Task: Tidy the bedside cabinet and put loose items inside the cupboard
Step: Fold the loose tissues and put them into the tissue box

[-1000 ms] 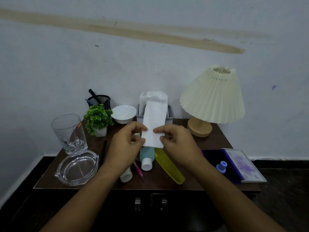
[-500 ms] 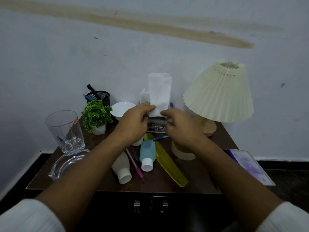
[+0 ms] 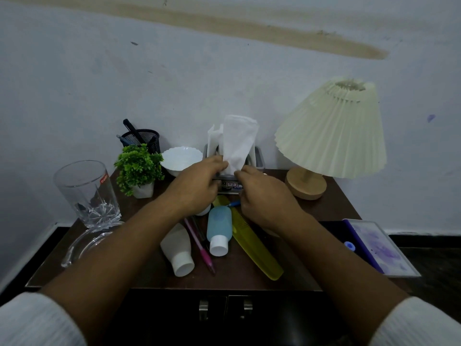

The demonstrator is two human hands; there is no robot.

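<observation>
A folded white tissue stands upright in the grey tissue holder at the back of the dark wooden cabinet top. My left hand and my right hand both pinch the tissue's lower end at the holder's mouth. Loose on the top in front of my hands lie a white bottle, a blue bottle with a white cap, a pink pen and a yellow comb. Two cupboard door handles show at the front.
A clear tumbler and a glass ashtray stand at the left. A small green plant, a black mesh pen cup and a white bowl sit at the back. A pleated lamp stands right; a purple box is beside it.
Both hands carried the tissue from above the middle of the cabinet back to the holder and pushed its lower end down into it. The camera moved closer.
</observation>
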